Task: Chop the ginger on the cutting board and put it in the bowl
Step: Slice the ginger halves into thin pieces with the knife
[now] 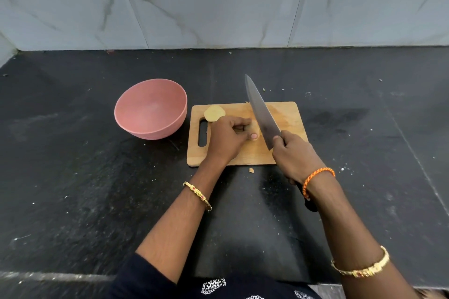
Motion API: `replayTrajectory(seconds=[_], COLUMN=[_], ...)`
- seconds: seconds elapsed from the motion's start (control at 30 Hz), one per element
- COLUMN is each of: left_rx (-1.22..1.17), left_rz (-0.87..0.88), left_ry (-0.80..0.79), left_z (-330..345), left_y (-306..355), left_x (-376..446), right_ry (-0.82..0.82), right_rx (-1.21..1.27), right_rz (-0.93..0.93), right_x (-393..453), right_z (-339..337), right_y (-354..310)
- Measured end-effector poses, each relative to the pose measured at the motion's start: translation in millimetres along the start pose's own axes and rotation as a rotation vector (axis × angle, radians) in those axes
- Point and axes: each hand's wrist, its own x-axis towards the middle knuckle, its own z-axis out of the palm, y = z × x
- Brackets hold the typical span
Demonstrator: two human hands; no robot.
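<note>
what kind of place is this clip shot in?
Most likely a home kitchen counter: a black stone worktop against a grey marble-patterned tiled wall, with a rectangular wooden cutting board, a large steel chef's knife and a pink round bowl.

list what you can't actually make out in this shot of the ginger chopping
Head view only:
- The ginger under the left hand: the fingers cover most of it; only a pale slice shows by the board's handle slot.
- The knife handle: wrapped by the right hand, with its end behind the wrist.
- The cutting edge where it meets the ginger: blurred and blocked by the blade.
- The bowl's near inside wall: hidden by its rim.
</note>
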Motion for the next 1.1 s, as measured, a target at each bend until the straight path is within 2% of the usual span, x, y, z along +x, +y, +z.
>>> replayTrajectory(seconds=[0.17, 0.5, 0.77, 1.1], left_rx=[-0.008, -0.028, -0.024, -0.03], left_rz=[0.004, 0.007, -0.009, 0.001], left_ry=[0.002, -0.009, 0.0, -0.002], left_z=[-1.1, -0.9, -0.2, -0.8], left_y=[-0.3, 1.0, 1.5, 1.5], left_x=[0.1, 0.6, -0.3, -0.3], right_ry=[0.002, 0.124, 0.122, 0.072], right_rx=[-0.036, -0.251, -0.048, -0.094], right_rz=[-0.02, -0.023, -0.023, -0.006], right_x=[5.0, -3.2, -3.1, 7.2], right_z=[3.7, 19.6, -0.1, 6.9], right_y=[0.0, -16.8, -9.5, -6.6])
